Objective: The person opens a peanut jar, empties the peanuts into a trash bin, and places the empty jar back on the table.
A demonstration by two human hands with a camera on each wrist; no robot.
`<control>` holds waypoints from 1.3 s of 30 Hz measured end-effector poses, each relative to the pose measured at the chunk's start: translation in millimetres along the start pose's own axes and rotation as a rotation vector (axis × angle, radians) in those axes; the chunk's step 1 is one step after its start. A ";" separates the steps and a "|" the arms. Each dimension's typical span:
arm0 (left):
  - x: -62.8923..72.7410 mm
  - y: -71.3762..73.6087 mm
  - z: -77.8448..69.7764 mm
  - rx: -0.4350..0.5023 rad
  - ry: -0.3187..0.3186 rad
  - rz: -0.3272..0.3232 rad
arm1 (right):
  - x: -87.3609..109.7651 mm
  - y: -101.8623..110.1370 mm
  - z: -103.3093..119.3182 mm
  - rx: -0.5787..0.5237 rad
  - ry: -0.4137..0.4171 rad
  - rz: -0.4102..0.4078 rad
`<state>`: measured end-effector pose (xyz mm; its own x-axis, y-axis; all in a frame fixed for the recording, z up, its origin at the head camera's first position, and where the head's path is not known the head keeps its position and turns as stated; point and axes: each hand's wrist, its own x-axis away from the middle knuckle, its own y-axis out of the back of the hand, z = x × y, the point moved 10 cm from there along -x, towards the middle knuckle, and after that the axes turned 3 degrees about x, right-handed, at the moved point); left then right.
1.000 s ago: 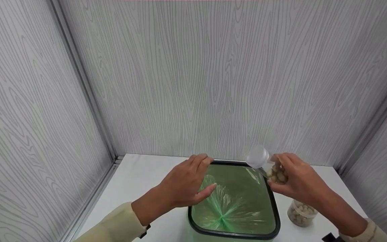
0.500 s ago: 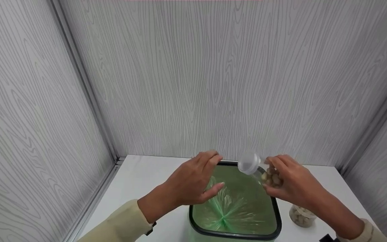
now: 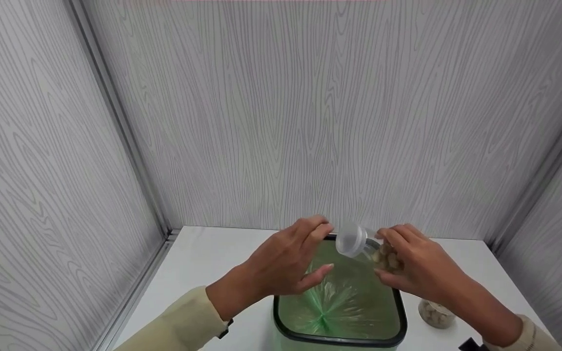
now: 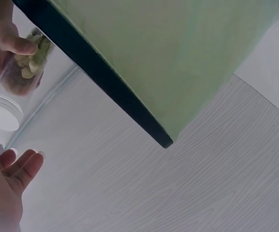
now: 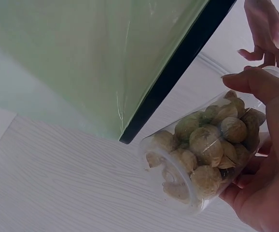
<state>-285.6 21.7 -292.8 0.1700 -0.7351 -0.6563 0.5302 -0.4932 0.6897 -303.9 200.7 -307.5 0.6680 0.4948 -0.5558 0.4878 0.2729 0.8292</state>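
My right hand [image 3: 422, 263] grips a clear plastic jar [image 5: 204, 150] by its body, tilted with its white lid [image 3: 351, 239] toward the left. Round, tan, nut-like pieces [image 5: 207, 145] are heaped inside it. Facing the lid, my left hand [image 3: 281, 258] holds nothing, its fingers bent a little and the thumb apart. In the left wrist view a small gap shows between its fingertips [image 4: 31, 164] and the lid. Both hands are above a green bin with a black rim [image 3: 342, 340].
A green plastic bag [image 3: 330, 307] lines the bin and bunches together near its front. On the white table [image 3: 217, 253], right of the bin, stands a second clear jar [image 3: 436, 314] of pale pieces. Wood-grain panels [image 3: 281, 122] enclose the back and sides.
My right hand has brought the jar leftward over the bin, tilting its lid more to the left. My left hand has moved right and slightly up, toward the lid.
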 end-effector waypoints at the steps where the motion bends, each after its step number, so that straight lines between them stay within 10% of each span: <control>1: -1.0 -0.2 0.0 -0.002 0.000 0.000 | -0.3 0.1 1.4 0.001 0.008 -0.003; 39: 1.2 -1.0 -18.7 0.119 -0.138 0.011 | -3.2 2.2 38.7 -0.015 0.201 -0.029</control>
<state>-270.4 30.1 -300.0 0.0550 -0.7933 -0.6063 0.4254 -0.5307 0.7330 -283.2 167.8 -306.2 0.5273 0.6413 -0.5573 0.4958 0.3005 0.8148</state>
